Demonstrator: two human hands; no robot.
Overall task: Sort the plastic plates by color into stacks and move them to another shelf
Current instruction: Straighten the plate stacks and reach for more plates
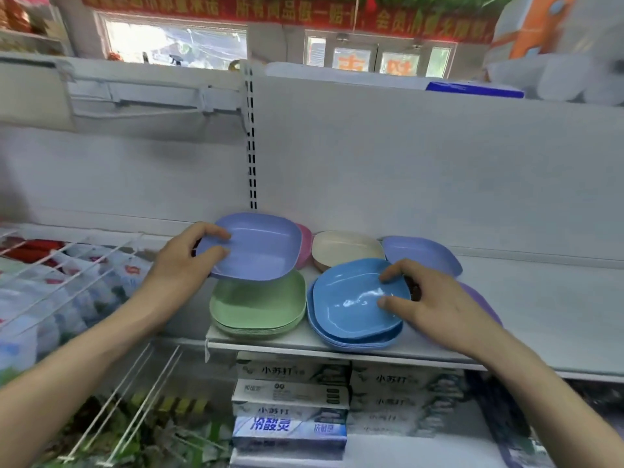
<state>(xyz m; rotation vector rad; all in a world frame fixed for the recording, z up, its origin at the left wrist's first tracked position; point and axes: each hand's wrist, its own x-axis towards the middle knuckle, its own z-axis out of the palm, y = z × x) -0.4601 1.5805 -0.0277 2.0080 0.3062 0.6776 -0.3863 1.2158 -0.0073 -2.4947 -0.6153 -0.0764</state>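
White shop shelf (526,298), boxes (290,390) stacked beneath. Left hand (184,261) grips a lilac plate (260,248) just above the green stack (260,309); right hand (429,305) pinches the glossy top blue plate (351,298) on its stack. A cream plate (344,248) sits behind.
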